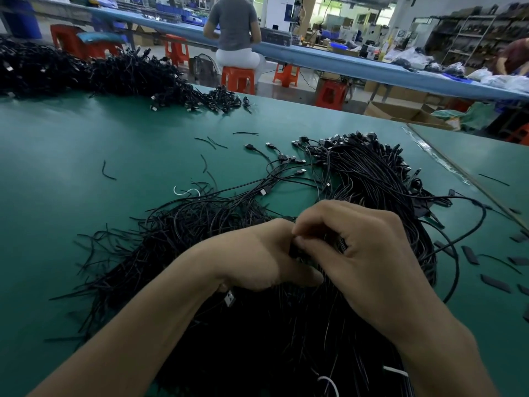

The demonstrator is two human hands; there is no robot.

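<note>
A big tangle of black USB cables [372, 179] lies on the green table [71, 144] in front of me. My left hand [257, 256] and my right hand [366, 253] meet above the near part of the pile. Both have curled fingers pinching a small black piece on a cable [294, 250] between them; what exactly it is stays hidden by the fingers. A USB plug [230, 298] hangs out under my left palm. More plug ends [297, 161] fan out at the pile's far side.
A second, larger heap of black cables [120, 73] fills the far left of the table. Short black sleeve pieces [495, 282] lie at the right. Loose wire offcuts [211, 143] dot the middle. A person [234, 32] sits on an orange stool [237, 78] beyond the table edge.
</note>
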